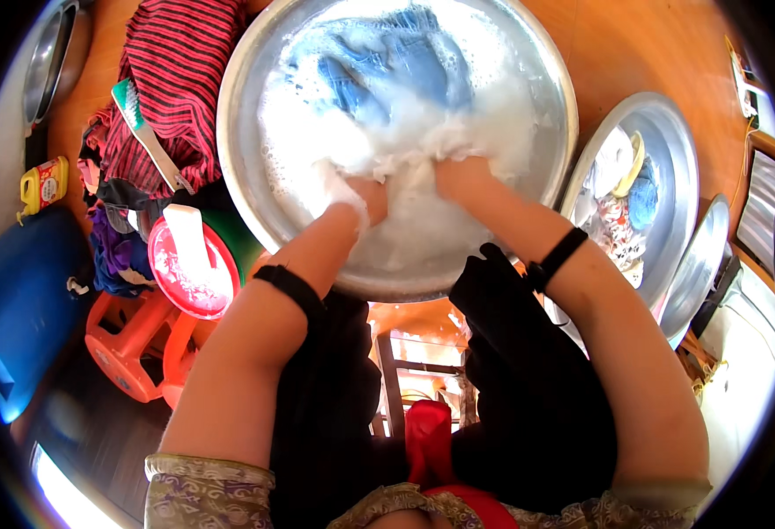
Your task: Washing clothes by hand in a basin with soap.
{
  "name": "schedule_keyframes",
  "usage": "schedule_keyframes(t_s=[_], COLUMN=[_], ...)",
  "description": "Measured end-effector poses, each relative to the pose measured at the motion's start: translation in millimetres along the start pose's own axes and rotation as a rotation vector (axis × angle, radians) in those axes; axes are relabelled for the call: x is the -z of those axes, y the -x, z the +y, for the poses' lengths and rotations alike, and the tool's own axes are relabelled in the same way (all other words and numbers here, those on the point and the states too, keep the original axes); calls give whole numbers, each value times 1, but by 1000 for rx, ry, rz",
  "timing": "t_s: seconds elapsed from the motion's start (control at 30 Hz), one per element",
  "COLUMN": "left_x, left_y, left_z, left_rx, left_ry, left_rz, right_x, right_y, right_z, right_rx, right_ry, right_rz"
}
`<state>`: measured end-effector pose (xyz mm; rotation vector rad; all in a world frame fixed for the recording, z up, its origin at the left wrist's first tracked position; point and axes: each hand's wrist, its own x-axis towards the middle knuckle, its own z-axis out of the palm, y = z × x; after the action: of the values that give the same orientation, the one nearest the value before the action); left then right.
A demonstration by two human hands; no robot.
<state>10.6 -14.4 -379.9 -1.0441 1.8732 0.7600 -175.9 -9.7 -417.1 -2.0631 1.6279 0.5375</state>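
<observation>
A large metal basin (pixel 394 289) of sudsy water stands before me. My left hand (pixel 369 197) is dipped into it at the near side, foam clinging to the wrist. Beside it my right hand (pixel 463 177) is sunk to the wrist. White fabric (pixel 457 137), partly lost in the foam, lies against both hands. The fingers of both hands are hidden, so their grip does not show. Blue denim (pixel 420 66) soaks in the far half of the basin, beyond my hands.
On the left, a scrub brush (pixel 153 142) rests on red-and-black striped cloth (pixel 169 66). Below are a pink-rimmed tub (pixel 156 264) with a white scoop (pixel 187 235), and an orange plastic stool (pixel 120 350). To the right, another metal basin (pixel 682 142) holds wet clothes (pixel 642 195).
</observation>
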Motion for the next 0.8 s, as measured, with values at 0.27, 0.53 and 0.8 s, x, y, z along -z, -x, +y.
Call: schedule_keyframes(t_s=[0.27,0.53,0.8], left_x=[21,33,-4], left_y=[7,29,9], left_z=[-32,-1,-11], left_rx=[-3,-221,-812], left_ry=[592,733,1199], left_rz=[553,504,635], right_x=[47,98,122], right_y=[-2,52,70], right_z=[56,-5,-60], right_rx=[-112,-46,474], right_ry=[-812,-1884,-548], right_rz=[258,-127,521])
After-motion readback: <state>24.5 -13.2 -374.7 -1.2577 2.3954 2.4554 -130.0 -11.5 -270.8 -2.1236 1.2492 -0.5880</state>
